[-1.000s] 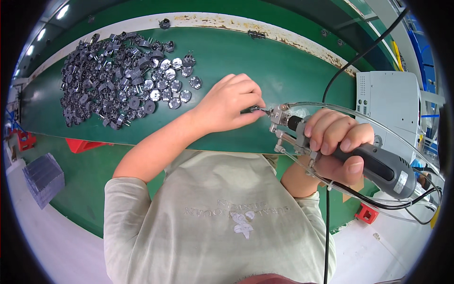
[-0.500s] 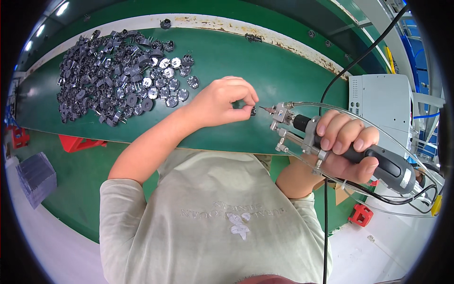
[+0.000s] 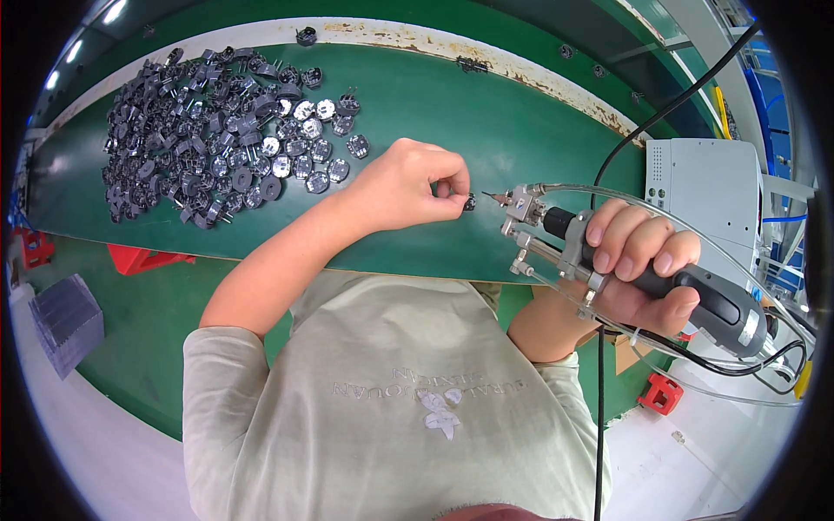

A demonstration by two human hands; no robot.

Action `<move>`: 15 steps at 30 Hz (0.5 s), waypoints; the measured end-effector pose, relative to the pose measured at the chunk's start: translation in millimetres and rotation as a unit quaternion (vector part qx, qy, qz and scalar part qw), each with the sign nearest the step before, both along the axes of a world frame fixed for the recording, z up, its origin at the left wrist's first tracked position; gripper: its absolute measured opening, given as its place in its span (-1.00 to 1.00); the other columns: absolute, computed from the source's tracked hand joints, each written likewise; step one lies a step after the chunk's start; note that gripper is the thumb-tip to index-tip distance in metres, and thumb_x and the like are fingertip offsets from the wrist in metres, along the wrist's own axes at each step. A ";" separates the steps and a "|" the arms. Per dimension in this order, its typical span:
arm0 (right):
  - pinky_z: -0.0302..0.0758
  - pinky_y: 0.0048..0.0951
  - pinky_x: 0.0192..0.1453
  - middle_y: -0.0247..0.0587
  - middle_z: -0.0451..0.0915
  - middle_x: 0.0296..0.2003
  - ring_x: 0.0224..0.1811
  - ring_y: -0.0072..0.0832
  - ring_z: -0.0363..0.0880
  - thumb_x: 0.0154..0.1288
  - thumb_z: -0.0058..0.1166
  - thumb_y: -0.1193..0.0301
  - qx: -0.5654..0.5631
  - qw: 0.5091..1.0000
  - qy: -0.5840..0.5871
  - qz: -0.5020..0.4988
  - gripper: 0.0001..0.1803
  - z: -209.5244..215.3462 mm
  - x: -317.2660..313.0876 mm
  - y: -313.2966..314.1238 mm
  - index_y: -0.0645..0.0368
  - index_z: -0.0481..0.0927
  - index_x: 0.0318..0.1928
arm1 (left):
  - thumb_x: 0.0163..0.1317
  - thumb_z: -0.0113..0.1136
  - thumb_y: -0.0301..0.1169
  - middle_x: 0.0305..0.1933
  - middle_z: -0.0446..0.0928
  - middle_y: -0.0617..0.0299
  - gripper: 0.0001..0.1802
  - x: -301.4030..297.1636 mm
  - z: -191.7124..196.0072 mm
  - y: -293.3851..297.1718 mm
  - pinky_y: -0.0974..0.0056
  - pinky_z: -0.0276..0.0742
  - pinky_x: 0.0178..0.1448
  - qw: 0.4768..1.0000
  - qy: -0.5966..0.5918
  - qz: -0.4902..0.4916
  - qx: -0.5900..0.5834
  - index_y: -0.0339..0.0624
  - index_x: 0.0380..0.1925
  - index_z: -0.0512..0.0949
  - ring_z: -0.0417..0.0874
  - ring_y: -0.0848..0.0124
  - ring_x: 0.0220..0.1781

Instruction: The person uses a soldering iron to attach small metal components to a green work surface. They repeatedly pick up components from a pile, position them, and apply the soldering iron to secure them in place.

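My left hand [image 3: 407, 184] is above the green table, thumb and fingertips pinched on a small round black part [image 3: 470, 202]. Most of that part hides behind my fingers. My right hand [image 3: 641, 247] wraps round the dark grey grip of a powered screwdriver [image 3: 725, 311]. Metal fittings and clear hoses run along the tool. Its thin pointed tip [image 3: 490, 194] faces left, a short gap away from the pinched part. A wide heap of similar black parts [image 3: 200, 139], some with pins and shiny faces, lies to the left of my left hand.
A pale grey box-shaped machine [image 3: 705, 191] stands right of the table [image 3: 417, 95]. A black cable [image 3: 673, 104] crosses the right side. One loose part [image 3: 306, 36] rests on the worn white back ledge [image 3: 382, 35]. Red plastic pieces [image 3: 662, 394] are below table level.
The gap between tool tip and part looks slightly narrower, and my left fingers have curled a little tighter. Both hands keep their holds.
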State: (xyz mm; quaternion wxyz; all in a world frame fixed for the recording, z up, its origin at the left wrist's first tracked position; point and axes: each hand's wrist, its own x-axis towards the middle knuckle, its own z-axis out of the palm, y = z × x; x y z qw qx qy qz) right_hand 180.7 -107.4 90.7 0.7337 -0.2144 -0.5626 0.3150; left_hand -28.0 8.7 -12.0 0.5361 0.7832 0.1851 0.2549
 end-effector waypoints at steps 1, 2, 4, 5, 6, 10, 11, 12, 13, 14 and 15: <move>0.52 -0.19 -0.33 -0.24 0.51 -0.48 -0.54 -0.38 0.49 0.52 0.03 0.00 0.000 1.000 0.001 -0.001 -0.60 -0.4 0.1 0.0 0.10 0.40 -0.13 | 0.06 0.45 -0.59 -0.41 0.70 0.22 -0.84 0.6 4.6 -1.6 0.33 0.65 -0.29 1.000 0.002 0.000 -0.021 -0.26 -0.37 0.63 0.71 0.43 -0.41; 0.52 -0.19 -0.33 -0.24 0.51 -0.48 -0.54 -0.38 0.49 0.52 0.04 0.00 0.000 1.000 0.002 -0.001 -0.60 -0.8 0.2 -0.2 0.10 0.40 -0.13 | 0.08 0.46 -0.58 -0.42 0.70 0.23 -0.82 1.5 6.9 -2.6 0.33 0.64 -0.28 0.999 0.004 0.000 -0.042 -0.25 -0.34 0.63 0.70 0.43 -0.41; 0.53 -0.19 -0.33 -0.23 0.52 -0.47 -0.54 -0.38 0.49 0.52 0.04 0.00 -0.001 1.000 0.003 -0.005 -0.60 -1.8 -0.1 -0.1 0.10 0.41 -0.13 | 0.12 0.46 -0.55 -0.39 0.72 0.23 -0.79 3.3 0.3 -2.4 0.34 0.65 -0.25 0.999 -0.032 0.003 0.043 -0.23 -0.27 0.61 0.73 0.41 -0.37; 0.53 -0.19 -0.33 -0.23 0.52 -0.47 -0.54 -0.38 0.49 0.52 0.04 0.00 -0.002 1.000 0.003 -0.008 -0.60 -2.3 -0.4 0.5 0.10 0.41 -0.13 | 0.15 0.47 -0.54 -0.37 0.73 0.22 -0.77 3.8 -2.9 -2.6 0.35 0.65 -0.23 0.995 -0.049 0.004 0.085 -0.21 -0.24 0.60 0.75 0.41 -0.35; 0.53 -0.19 -0.33 -0.23 0.52 -0.47 -0.54 -0.38 0.50 0.52 0.04 0.00 -0.003 1.000 0.003 -0.011 -0.59 -2.7 -0.6 0.7 0.10 0.41 -0.13 | 0.16 0.47 -0.53 -0.34 0.75 0.22 -0.76 4.0 -4.5 -3.0 0.35 0.65 -0.22 0.994 -0.058 0.006 0.092 -0.21 -0.21 0.61 0.76 0.40 -0.32; 0.53 -0.19 -0.33 -0.23 0.52 -0.46 -0.53 -0.37 0.50 0.51 0.06 0.00 -0.006 1.000 -0.007 -0.004 -0.59 -1.1 -0.1 0.7 0.10 0.40 -0.13 | 0.17 0.47 -0.53 -0.23 0.79 0.18 -0.69 4.8 -6.3 -0.7 0.34 0.68 -0.17 0.992 -0.067 0.010 0.106 -0.18 -0.09 0.62 0.82 0.37 -0.20; 0.53 -0.19 -0.33 -0.23 0.53 -0.46 -0.53 -0.37 0.51 0.51 0.07 0.00 -0.004 1.000 -0.007 -0.005 -0.59 -1.3 -0.4 0.3 0.10 0.40 -0.13 | 0.17 0.47 -0.53 -0.21 0.79 0.17 -0.67 4.7 -6.5 -0.1 0.34 0.69 -0.16 0.992 -0.062 0.011 0.106 -0.17 -0.06 0.62 0.83 0.36 -0.18; 0.53 -0.19 -0.33 -0.23 0.53 -0.46 -0.52 -0.37 0.51 0.51 0.07 0.00 -0.003 1.000 -0.007 -0.006 -0.59 -1.5 -0.6 0.0 0.10 0.40 -0.13 | 0.17 0.47 -0.53 -0.22 0.79 0.17 -0.65 5.1 -5.8 -0.5 0.34 0.69 -0.15 0.994 -0.055 0.013 0.092 -0.17 -0.03 0.62 0.84 0.35 -0.16; 0.53 -0.19 -0.32 -0.23 0.53 -0.46 -0.52 -0.37 0.51 0.51 0.08 0.00 -0.003 1.000 -0.006 -0.008 -0.60 -1.4 -0.8 -0.4 0.09 0.40 -0.13 | 0.17 0.47 -0.54 -0.23 0.79 0.18 -0.63 4.9 -4.5 -1.5 0.33 0.70 -0.13 0.996 -0.048 0.015 0.077 -0.17 0.00 0.62 0.84 0.35 -0.15; 0.54 -0.19 -0.32 -0.23 0.53 -0.46 -0.52 -0.37 0.51 0.51 0.08 0.00 -0.004 1.000 -0.005 -0.009 -0.60 -1.1 -1.0 -0.8 0.09 0.40 -0.13 | 0.17 0.46 -0.54 -0.23 0.79 0.19 -0.61 4.9 -3.8 -2.0 0.32 0.71 -0.11 0.997 -0.042 0.018 0.063 -0.17 0.02 0.63 0.84 0.34 -0.14; 0.54 -0.19 -0.32 -0.24 0.53 -0.46 -0.52 -0.37 0.51 0.51 0.09 0.01 -0.004 1.000 -0.004 -0.011 -0.60 -0.7 -1.2 -1.1 0.09 0.40 -0.13 | 0.18 0.46 -0.55 -0.23 0.80 0.18 -0.60 5.2 -4.2 -1.6 0.32 0.71 -0.10 0.997 -0.043 0.018 0.057 -0.17 0.03 0.62 0.85 0.34 -0.14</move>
